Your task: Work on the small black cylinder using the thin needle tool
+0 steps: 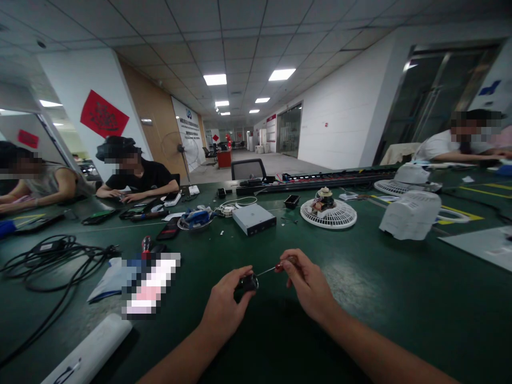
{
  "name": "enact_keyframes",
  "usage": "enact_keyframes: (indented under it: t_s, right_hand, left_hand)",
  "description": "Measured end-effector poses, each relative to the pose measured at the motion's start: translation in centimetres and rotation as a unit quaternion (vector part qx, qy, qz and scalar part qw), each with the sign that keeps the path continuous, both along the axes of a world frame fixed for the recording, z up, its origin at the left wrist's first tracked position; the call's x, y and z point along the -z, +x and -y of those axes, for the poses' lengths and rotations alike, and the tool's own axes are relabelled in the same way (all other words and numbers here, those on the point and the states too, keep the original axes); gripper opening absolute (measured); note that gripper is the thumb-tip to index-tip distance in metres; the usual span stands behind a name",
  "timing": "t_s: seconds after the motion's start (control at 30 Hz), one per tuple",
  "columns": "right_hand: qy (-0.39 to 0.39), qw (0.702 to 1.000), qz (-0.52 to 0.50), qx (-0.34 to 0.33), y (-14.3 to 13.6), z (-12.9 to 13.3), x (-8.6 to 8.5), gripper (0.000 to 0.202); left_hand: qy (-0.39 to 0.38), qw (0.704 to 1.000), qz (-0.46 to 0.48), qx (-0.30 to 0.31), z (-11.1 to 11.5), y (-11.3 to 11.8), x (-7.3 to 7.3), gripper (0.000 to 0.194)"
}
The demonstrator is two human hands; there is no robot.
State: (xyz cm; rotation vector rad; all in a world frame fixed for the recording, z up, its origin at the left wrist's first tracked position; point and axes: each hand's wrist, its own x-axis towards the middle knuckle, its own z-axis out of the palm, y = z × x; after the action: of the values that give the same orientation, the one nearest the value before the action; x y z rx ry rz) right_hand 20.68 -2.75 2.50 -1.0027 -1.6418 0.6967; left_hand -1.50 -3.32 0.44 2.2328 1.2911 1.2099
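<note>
The left hand [226, 304] pinched a small round black metal part [248, 282] between thumb and fingertips. The right hand [306, 282] closed its fingers on a thin red-handled screwdriver [276, 268], whose tip met the part just beyond the left fingertips, above the dark green table [380, 298].

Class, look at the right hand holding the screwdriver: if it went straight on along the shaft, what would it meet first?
The right hand would first meet the small black part held in the left hand; the screwdriver tip is already there.
</note>
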Motion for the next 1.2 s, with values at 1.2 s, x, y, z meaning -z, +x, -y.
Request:
enact_keyframes:
  t_s: [1.2]
  right_hand:
    - [0.073,0.952,0.269,-0.127,0.0,0.2,-0.6,0.014]
  left_hand:
    - [-0.031,0.994,-0.055,0.092,1.3,0.5,-0.9,0.059]
